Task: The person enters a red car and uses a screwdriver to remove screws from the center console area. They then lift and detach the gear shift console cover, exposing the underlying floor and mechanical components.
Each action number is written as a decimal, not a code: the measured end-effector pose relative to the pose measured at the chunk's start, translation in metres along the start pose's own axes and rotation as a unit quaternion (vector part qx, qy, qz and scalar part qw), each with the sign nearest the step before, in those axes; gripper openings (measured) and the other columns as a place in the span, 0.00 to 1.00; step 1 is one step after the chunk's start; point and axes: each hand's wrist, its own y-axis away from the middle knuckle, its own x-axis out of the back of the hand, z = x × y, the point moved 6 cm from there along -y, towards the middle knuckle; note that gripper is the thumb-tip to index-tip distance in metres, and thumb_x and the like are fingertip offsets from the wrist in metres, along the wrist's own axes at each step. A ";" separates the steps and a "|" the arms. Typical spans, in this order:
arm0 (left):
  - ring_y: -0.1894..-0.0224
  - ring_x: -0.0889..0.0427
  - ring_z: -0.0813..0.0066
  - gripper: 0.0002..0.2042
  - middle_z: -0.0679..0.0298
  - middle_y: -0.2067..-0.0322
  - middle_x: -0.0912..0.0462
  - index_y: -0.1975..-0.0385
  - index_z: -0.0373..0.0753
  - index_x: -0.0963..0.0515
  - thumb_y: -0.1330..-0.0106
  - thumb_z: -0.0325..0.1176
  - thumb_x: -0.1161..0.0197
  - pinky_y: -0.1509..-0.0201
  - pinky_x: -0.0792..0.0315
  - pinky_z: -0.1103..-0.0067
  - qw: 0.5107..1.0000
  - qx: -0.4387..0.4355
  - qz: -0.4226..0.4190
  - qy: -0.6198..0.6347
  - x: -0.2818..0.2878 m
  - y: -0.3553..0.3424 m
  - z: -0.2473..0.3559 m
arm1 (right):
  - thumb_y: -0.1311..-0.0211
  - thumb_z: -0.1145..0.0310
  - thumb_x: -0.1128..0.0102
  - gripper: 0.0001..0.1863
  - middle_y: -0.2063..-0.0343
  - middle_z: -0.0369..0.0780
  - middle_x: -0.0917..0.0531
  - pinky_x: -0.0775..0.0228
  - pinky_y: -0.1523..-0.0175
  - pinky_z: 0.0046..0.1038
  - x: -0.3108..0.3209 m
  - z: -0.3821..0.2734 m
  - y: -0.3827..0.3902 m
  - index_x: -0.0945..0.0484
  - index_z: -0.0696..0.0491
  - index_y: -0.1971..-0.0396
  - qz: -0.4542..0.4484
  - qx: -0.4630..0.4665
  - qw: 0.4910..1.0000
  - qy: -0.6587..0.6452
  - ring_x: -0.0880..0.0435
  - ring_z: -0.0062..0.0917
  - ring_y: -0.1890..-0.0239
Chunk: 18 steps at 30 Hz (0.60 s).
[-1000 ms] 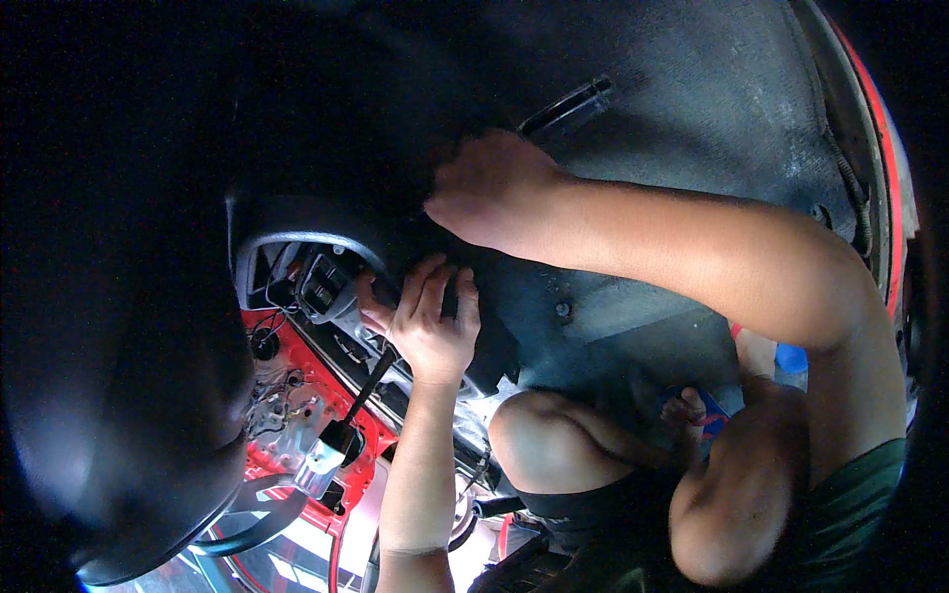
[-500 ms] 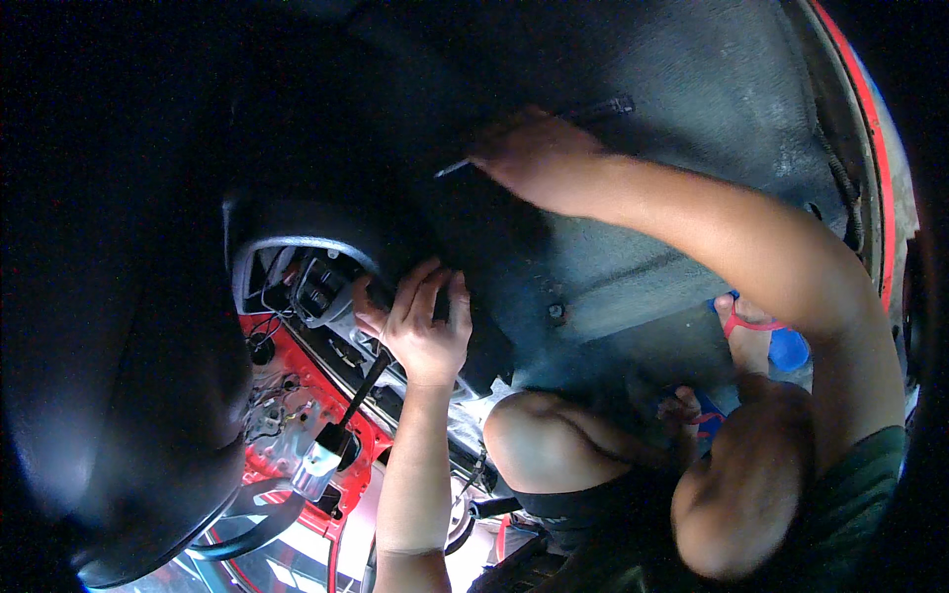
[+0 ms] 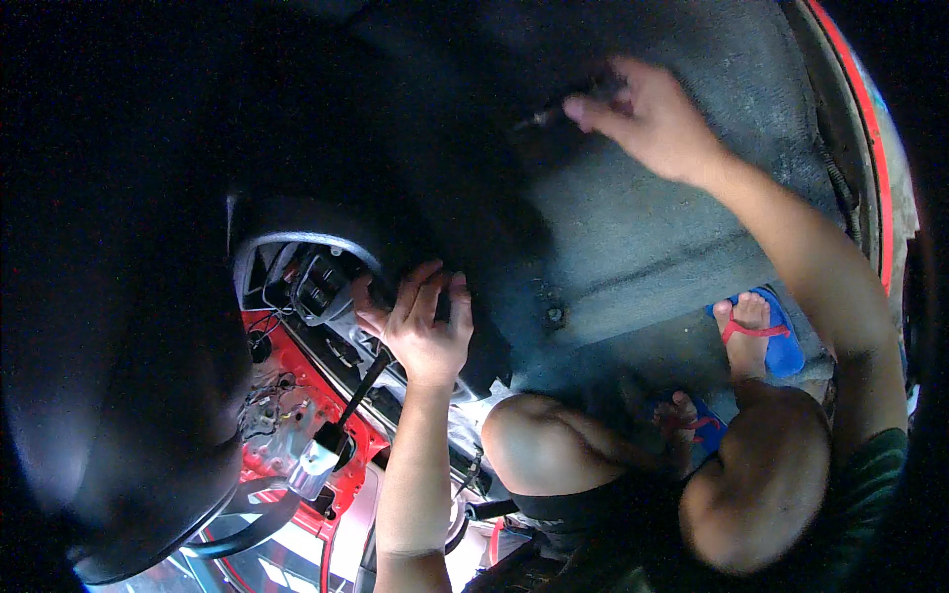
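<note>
Your right hand (image 3: 638,117) has pulled its pinched tool (image 3: 540,119) away from your half-curled left hand (image 3: 423,331), hold unclear, seemingly pausing work there.

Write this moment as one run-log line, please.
right hand: holding slim dark tool over grey carpet | left hand: beside grey-rimmed panel opening | feet: blue sandals
</note>
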 end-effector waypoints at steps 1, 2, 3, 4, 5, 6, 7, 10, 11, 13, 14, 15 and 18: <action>0.34 0.37 0.43 0.06 0.77 0.57 0.12 0.71 0.46 0.13 0.42 0.40 0.28 0.30 0.47 0.52 1.000 0.003 -0.001 0.004 -0.002 0.000 -0.001 | 0.31 0.63 0.36 0.14 0.69 0.46 0.15 0.22 0.57 0.39 0.004 -0.012 -0.013 0.20 0.60 0.56 0.008 -0.027 0.997 -0.075 0.14 0.42 0.64; 0.34 0.37 0.43 0.06 0.77 0.57 0.12 0.71 0.46 0.13 0.42 0.40 0.27 0.30 0.47 0.52 1.000 0.002 0.003 0.005 0.000 -0.001 0.000 | 0.33 0.62 0.35 0.15 0.69 0.48 0.14 0.21 0.56 0.41 0.006 -0.024 -0.026 0.20 0.61 0.57 0.017 -0.051 0.987 -0.149 0.13 0.47 0.63; 0.34 0.37 0.43 0.06 0.77 0.57 0.12 0.71 0.46 0.13 0.43 0.39 0.27 0.30 0.47 0.52 1.000 0.002 0.005 0.006 -0.001 -0.001 0.001 | 0.30 0.59 0.37 0.17 0.68 0.47 0.14 0.19 0.58 0.39 0.004 -0.035 -0.039 0.22 0.60 0.56 0.067 -0.044 0.971 -0.224 0.12 0.44 0.64; 0.34 0.37 0.44 0.06 0.77 0.57 0.12 0.72 0.46 0.13 0.43 0.39 0.27 0.30 0.46 0.52 1.000 0.002 0.007 0.008 0.000 0.000 0.002 | 0.27 0.56 0.39 0.20 0.66 0.47 0.14 0.17 0.60 0.38 0.000 -0.048 -0.051 0.24 0.60 0.54 0.115 -0.036 0.947 -0.298 0.11 0.40 0.64; 0.35 0.35 0.46 0.06 0.75 0.58 0.12 0.71 0.46 0.13 0.42 0.38 0.27 0.29 0.47 0.53 1.000 0.003 0.011 0.008 0.002 -0.002 0.004 | 0.25 0.52 0.41 0.22 0.65 0.46 0.15 0.15 0.61 0.37 0.001 -0.056 -0.060 0.25 0.59 0.52 0.165 -0.027 0.915 -0.367 0.10 0.36 0.65; 0.36 0.33 0.49 0.05 0.74 0.59 0.11 0.71 0.46 0.13 0.41 0.38 0.27 0.29 0.48 0.53 1.000 0.004 0.015 0.009 0.004 -0.003 0.007 | 0.25 0.52 0.41 0.22 0.65 0.46 0.15 0.15 0.61 0.36 -0.002 -0.061 -0.073 0.25 0.60 0.54 0.142 -0.026 0.909 -0.392 0.10 0.35 0.65; 0.36 0.31 0.51 0.05 0.72 0.59 0.11 0.70 0.46 0.13 0.40 0.37 0.27 0.28 0.49 0.53 1.000 0.006 0.018 0.008 0.007 -0.004 0.009 | 0.24 0.53 0.41 0.22 0.66 0.45 0.15 0.15 0.61 0.36 -0.004 -0.065 -0.087 0.25 0.60 0.56 0.118 -0.026 0.901 -0.417 0.10 0.34 0.65; 0.36 0.32 0.49 0.05 0.72 0.59 0.11 0.70 0.44 0.13 0.41 0.37 0.27 0.28 0.47 0.53 1.000 0.003 0.014 0.016 0.006 -0.002 0.005 | 0.24 0.53 0.42 0.21 0.65 0.45 0.15 0.15 0.59 0.34 -0.014 -0.071 -0.106 0.26 0.61 0.57 0.098 -0.015 0.901 -0.423 0.11 0.31 0.64; 0.35 0.32 0.48 0.06 0.72 0.59 0.11 0.70 0.44 0.13 0.41 0.37 0.27 0.28 0.47 0.53 1.000 0.002 0.016 0.016 0.006 -0.003 0.006 | 0.24 0.54 0.42 0.21 0.64 0.45 0.15 0.15 0.58 0.34 -0.018 -0.071 -0.108 0.27 0.60 0.57 0.102 -0.010 0.905 -0.412 0.11 0.31 0.63; 0.35 0.33 0.47 0.06 0.72 0.60 0.11 0.70 0.43 0.13 0.41 0.37 0.27 0.28 0.48 0.53 1.000 0.001 0.020 0.016 0.007 -0.005 0.008 | 0.24 0.54 0.42 0.21 0.64 0.45 0.15 0.15 0.58 0.33 -0.027 -0.067 -0.108 0.27 0.60 0.57 0.120 -0.010 0.901 -0.416 0.11 0.30 0.63; 0.34 0.35 0.46 0.06 0.74 0.59 0.11 0.70 0.44 0.13 0.42 0.38 0.27 0.29 0.47 0.54 1.000 0.001 0.014 0.014 0.005 -0.005 0.007 | 0.23 0.54 0.43 0.21 0.64 0.45 0.15 0.15 0.57 0.33 -0.030 -0.065 -0.108 0.27 0.60 0.56 0.128 -0.010 0.899 -0.418 0.11 0.30 0.63; 0.33 0.37 0.45 0.06 0.76 0.58 0.12 0.70 0.44 0.13 0.42 0.38 0.27 0.29 0.47 0.54 1.000 0.002 0.008 0.013 0.003 -0.004 0.005 | 0.23 0.54 0.43 0.20 0.65 0.45 0.16 0.15 0.57 0.33 -0.034 -0.062 -0.109 0.28 0.60 0.56 0.130 -0.017 0.896 -0.423 0.11 0.30 0.63; 0.33 0.40 0.44 0.07 0.77 0.58 0.12 0.71 0.45 0.13 0.43 0.39 0.27 0.30 0.47 0.55 1.000 0.005 0.004 0.015 0.003 -0.003 0.002 | 0.22 0.54 0.44 0.20 0.65 0.44 0.16 0.15 0.58 0.33 -0.041 -0.060 -0.110 0.28 0.60 0.56 0.135 -0.025 0.895 -0.424 0.11 0.30 0.63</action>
